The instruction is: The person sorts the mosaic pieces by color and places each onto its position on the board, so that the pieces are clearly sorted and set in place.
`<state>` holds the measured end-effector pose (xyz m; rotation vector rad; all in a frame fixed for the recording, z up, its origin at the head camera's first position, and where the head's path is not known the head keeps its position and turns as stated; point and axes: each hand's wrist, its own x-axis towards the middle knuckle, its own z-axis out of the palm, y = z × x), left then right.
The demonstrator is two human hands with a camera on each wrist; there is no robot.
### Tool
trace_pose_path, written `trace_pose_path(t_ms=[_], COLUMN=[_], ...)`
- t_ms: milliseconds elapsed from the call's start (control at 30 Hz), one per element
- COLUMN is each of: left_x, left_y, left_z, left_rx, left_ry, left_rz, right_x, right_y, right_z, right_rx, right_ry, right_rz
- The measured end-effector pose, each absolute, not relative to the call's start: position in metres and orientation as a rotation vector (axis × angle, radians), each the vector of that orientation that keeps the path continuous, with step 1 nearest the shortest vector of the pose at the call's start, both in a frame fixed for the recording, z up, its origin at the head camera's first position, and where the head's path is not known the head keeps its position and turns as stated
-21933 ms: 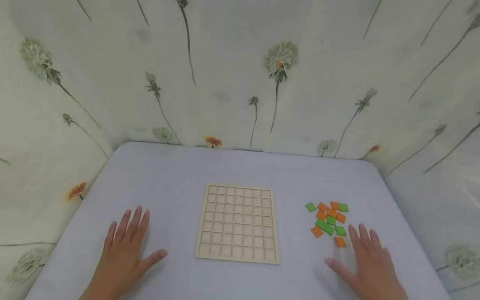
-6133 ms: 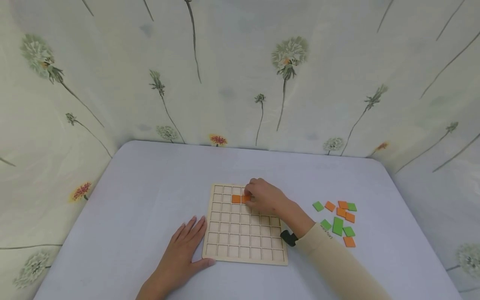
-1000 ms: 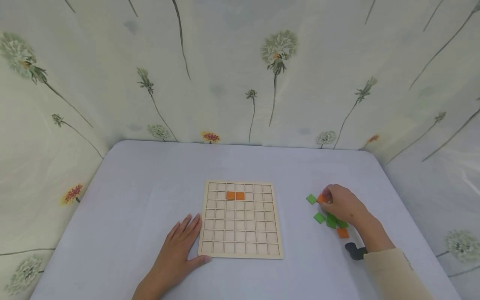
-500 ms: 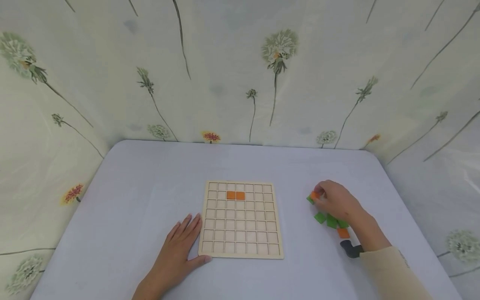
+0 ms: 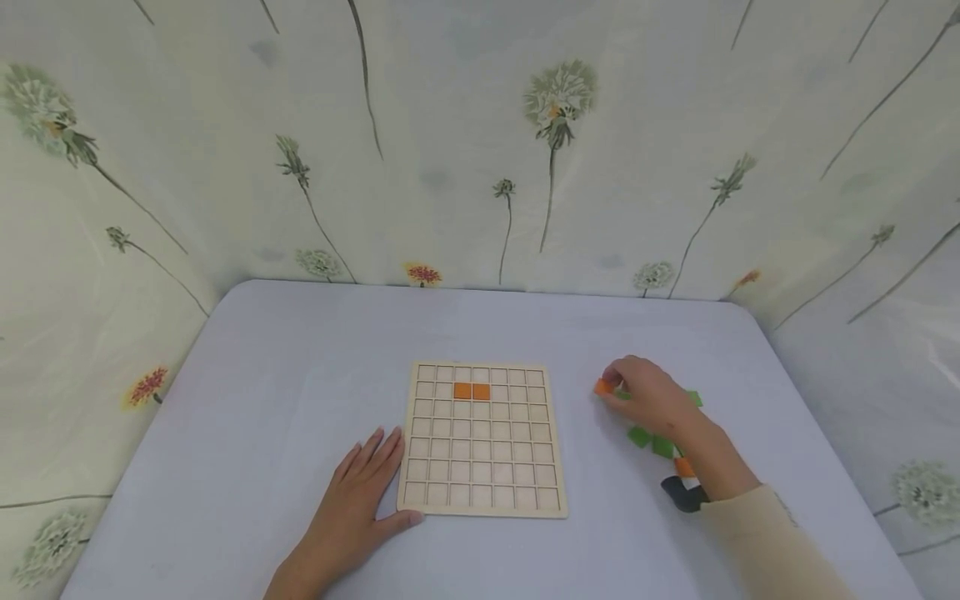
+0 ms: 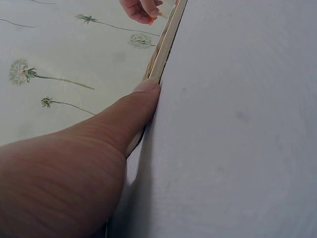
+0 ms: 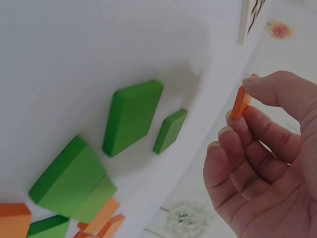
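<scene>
A wooden grid board (image 5: 480,452) lies mid-table, with two orange square tiles (image 5: 472,391) side by side in its second row from the far edge. Along the board's near-left side rests my left hand (image 5: 348,504), its fingers straight; the left wrist view shows the thumb (image 6: 131,111) against the board's edge. My right hand (image 5: 652,402) pinches an orange tile (image 7: 241,102) between thumb and fingertips, held above the table, right of the board. Beneath that hand lie green tiles (image 7: 133,116) and more orange tiles (image 7: 14,220), partly hidden by the hand in the head view.
A white-covered table (image 5: 330,350) carries everything. Behind and beside it hangs a pale curtain (image 5: 420,167) printed with dandelions. A dark wrist strap part (image 5: 684,495) sits under the right forearm, close to an orange tile (image 5: 684,467) lying on the table.
Within the last second, my right hand has lifted an orange tile from the pile and moved left with it. The second orange tile has been on the board since earlier. My left hand stays put.
</scene>
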<state>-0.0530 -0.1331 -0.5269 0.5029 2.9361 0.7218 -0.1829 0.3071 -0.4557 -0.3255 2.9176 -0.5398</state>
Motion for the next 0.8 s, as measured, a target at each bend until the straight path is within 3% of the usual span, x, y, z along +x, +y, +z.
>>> trace_pose_path(t_ms=[800], left_x=[-0.054], left_y=[-0.134], left_z=[-0.527], left_rx=[0.483], left_ry=[2.916], left_rz=[0.708], right_x=[-0.19], right_y=[0.256], right_z=[-0.453], right_rx=[-0.484], right_ry=[2.876], right_rz=[-0.517])
